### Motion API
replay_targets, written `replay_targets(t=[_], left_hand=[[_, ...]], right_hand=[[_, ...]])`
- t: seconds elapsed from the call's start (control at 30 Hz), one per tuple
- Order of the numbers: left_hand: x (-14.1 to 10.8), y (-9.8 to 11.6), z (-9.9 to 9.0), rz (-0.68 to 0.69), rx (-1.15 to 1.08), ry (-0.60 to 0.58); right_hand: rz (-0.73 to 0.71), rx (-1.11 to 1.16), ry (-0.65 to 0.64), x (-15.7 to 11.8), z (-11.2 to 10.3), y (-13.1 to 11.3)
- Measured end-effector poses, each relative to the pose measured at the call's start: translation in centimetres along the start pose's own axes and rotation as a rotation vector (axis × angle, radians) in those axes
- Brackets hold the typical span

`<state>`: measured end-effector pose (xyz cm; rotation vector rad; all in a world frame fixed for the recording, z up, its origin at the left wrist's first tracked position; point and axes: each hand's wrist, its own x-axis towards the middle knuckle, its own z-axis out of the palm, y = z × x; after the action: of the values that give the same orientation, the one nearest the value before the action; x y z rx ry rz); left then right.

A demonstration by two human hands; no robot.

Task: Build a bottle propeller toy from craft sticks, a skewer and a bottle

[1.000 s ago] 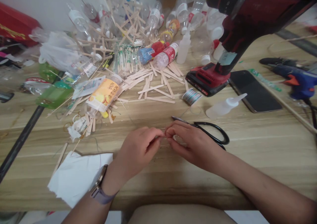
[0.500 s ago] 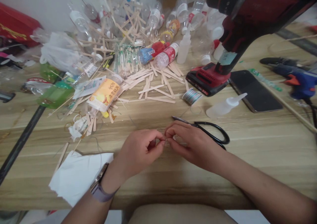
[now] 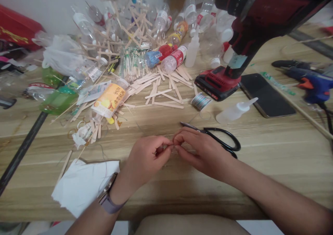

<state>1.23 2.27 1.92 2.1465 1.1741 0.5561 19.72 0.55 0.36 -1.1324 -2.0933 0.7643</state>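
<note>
My left hand [image 3: 149, 158] and my right hand [image 3: 197, 151] meet over the front middle of the table, both closed in a pinch with fingertips almost touching. Whatever lies between the fingertips is too small to make out. Black-handled scissors [image 3: 223, 138] lie partly under my right hand, blades pointing left. Behind them is a spool of multicoloured thread [image 3: 201, 101], with a thin strand trailing in front of it. A white squeeze bottle with a pointed nozzle [image 3: 231, 112] lies tilted to its right. White paper [image 3: 80, 184] rests by my left wrist.
A red and black power drill [image 3: 221, 80] stands upright on its battery, near a phone [image 3: 269, 94] and a blue glue gun [image 3: 312, 79]. Wooden sticks [image 3: 166, 103] and several plastic bottles crowd the back. A yellow-labelled bottle [image 3: 109, 99] lies left of centre.
Both hands keep almost the same place and pinch. The left fingertips have shifted very slightly; nothing else has visibly moved on the table.
</note>
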Motion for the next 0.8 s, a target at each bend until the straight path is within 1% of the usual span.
replay_targets(t=[0.07, 0.17, 0.23, 0.43, 0.57, 0.67, 0.8], left_hand=[[-0.01, 0.05, -0.03, -0.033, -0.043, -0.008], [0.00, -0.03, -0.12, -0.111, -0.137, -0.059], [0.05, -0.13, -0.18, -0.130, -0.163, -0.085], [0.10, -0.22, -0.28, -0.064, -0.087, -0.081], [0.07, -0.27, -0.41, -0.104, -0.140, -0.148], [0.08, -0.28, -0.52, -0.137, -0.194, -0.189], [0.07, -0.15, -0.50, -0.088, -0.145, -0.164]], right_hand=[[0.028, 0.021, -0.002, -0.05, -0.08, -0.02], [0.070, 0.057, -0.007, -0.06, -0.24, -0.06], [0.100, 0.078, -0.022, 0.00, -0.35, -0.12], [0.190, 0.114, -0.075, 0.16, -0.59, -0.28], [0.224, 0.128, -0.071, 0.25, -0.69, -0.31], [0.229, 0.136, -0.070, 0.26, -0.73, -0.35], [0.214, 0.132, -0.064, 0.18, -0.70, -0.37]])
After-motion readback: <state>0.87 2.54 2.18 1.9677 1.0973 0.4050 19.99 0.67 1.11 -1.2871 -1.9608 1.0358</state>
